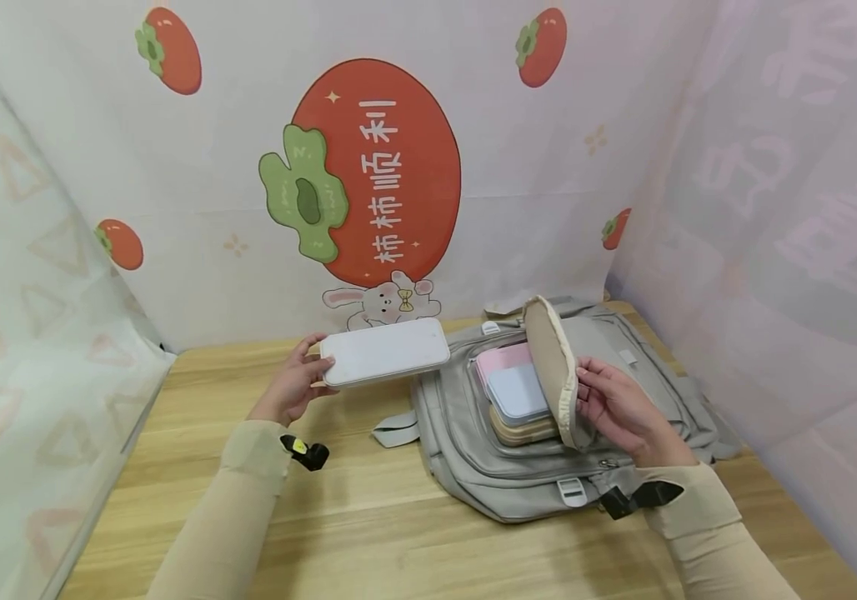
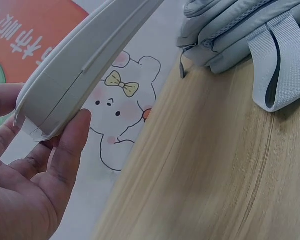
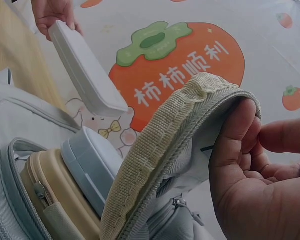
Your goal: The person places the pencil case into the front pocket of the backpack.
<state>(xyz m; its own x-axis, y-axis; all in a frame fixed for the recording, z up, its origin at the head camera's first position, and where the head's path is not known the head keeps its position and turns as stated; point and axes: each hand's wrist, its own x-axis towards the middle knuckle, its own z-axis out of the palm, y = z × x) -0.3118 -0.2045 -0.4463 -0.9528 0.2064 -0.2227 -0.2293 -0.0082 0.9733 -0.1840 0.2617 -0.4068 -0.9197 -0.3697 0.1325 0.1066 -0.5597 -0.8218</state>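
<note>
My left hand [image 1: 295,385] grips the near end of a long flat white case [image 1: 387,350], thumb on top and fingers beneath. The case is held above the table, beside the left edge of a grey backpack [image 1: 466,475]. With my right hand [image 1: 619,408] I pinch the edge of the backpack's pocket flap [image 1: 552,367] and hold it raised. Inside the unzipped pocket lie a light blue case [image 1: 520,390], a pink item [image 1: 499,358] and a tan zippered case [image 3: 60,195]. The flap hides part of the pocket.
The backpack lies flat on a wooden table [image 1: 368,533]. A strap loop [image 1: 396,429] sticks out from its left side. A printed cloth [image 1: 211,167] with persimmon pictures hangs behind, and pale cloth walls stand at both sides.
</note>
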